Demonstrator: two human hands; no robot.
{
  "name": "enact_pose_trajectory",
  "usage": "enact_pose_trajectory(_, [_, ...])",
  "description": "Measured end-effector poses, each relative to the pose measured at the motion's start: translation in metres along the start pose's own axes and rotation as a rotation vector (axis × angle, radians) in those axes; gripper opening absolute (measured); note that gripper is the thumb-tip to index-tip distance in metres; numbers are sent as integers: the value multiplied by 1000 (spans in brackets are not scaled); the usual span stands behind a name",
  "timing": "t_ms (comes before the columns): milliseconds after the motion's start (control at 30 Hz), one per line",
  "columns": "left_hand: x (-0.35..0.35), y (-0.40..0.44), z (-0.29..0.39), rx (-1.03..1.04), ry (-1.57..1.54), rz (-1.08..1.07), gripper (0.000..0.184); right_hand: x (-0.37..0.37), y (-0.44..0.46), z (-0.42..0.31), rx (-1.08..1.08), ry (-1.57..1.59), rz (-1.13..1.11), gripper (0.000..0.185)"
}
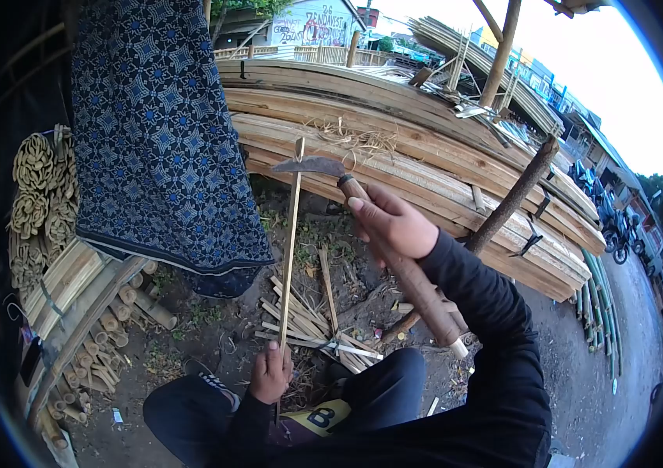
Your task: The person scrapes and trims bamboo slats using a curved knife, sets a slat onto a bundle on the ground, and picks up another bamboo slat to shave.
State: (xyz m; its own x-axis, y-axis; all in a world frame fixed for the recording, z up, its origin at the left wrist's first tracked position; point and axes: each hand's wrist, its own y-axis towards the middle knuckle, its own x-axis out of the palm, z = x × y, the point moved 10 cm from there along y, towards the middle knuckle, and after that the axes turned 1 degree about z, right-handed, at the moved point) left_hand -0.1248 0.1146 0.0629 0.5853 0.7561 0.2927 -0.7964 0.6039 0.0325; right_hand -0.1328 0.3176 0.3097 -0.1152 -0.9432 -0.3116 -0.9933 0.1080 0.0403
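Observation:
My left hand (pixel 270 373) is closed around the lower part of a thin bamboo strip (pixel 291 249), which stands nearly upright in front of me. In my right hand (pixel 395 222) is the long wooden handle of a curved-blade knife (pixel 312 164). Its dark blade lies across the strip near the top and looks to touch it. The handle runs down along my right forearm, with its pale end past my wrist. On the ground beyond my knees lies a bundle of split bamboo strips (pixel 312 324).
Long stacked timber planks (pixel 425 171) lie ahead, with curled shavings (pixel 358 140) on top. A blue patterned cloth (pixel 164 132) hangs at left. Below it are cut bamboo poles (pixel 101 347) and coiled strips (pixel 33 183). A slanting wooden post (pixel 514 195) stands at right.

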Motion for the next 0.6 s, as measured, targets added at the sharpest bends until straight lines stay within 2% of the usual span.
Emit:
enact_pose_trajectory(33, [2, 0, -1, -28, -16, 6, 52, 10, -7, -2, -19, 16, 19, 27])
enact_pose_trajectory(100, [4, -4, 3, -30, -63, -9, 52, 47, -22, 2, -1, -217, -284, 29])
enact_pose_trajectory(167, [4, -4, 1, -32, -113, -25, 51, 3, -7, -12, -21, 16, 41, 31])
enact_pose_trajectory(200, [8, -5, 3, 30, -23, -59, 51, -20, 4, -24, -100, 43, 179, 33])
enact_pose_trajectory(233, [12, -7, 7, 93, 68, -94, 50, -23, 2, -22, -94, 41, 192, 35])
enact_pose_trajectory(300, [15, -8, 15, 100, 39, -120, 48, 31, -17, 0, 52, -269, -237, 36])
enact_pose_trajectory(333, [16, -8, 22, 91, -23, -136, 48, 29, -12, 3, 51, -267, -239, 36])
enact_pose_trajectory(400, [16, -8, 26, 76, -89, -152, 47, -19, 8, 19, 73, -39, 93, 35])
enact_pose_trajectory(433, [6, -5, 23, 29, 24, -55, 45, -42, 10, 27, 81, 72, 257, 35])
enact_pose_trajectory(467, [-6, -2, 21, -14, 136, 46, 43, -55, 7, 28, 11, 149, 337, 32])
enact_pose_trajectory(500, [-9, 0, 26, -7, 130, 59, 43, -67, 0, 28, -60, 224, 412, 30])
enact_pose_trajectory(600, [-19, 3, 45, 112, 198, 112, 34, -28, -28, 24, -89, 189, 159, 28])
